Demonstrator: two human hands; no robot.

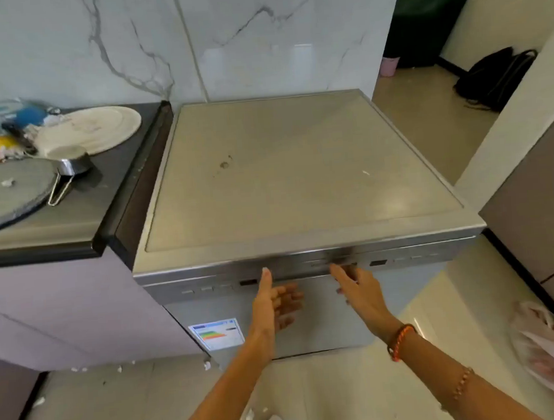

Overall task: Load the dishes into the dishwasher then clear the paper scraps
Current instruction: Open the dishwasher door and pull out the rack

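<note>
Head view: both hands reach for the closed dishwasher [300,182], left hand [275,303] and right hand [356,286] with fingers loosely spread at its door top, gripping nothing. Left of the dishwasher, dishes [89,129] wait on the counter [73,217]; paper scraps [208,365] dot the floor below. Nothing loaded yet. Blur hides the door handle.

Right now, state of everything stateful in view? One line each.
dishwasher: door closed, nothing loaded yet
left hand: open, fingers straight, at the door's top edge
right hand: open, fingertips at the door handle strip
white plate: on the counter, not loaded
steel cup: upright on the counter, contents unclear
grey round board: flat on the counter, one scrap on it
paper scraps: scattered on the floor, uncleared
</note>
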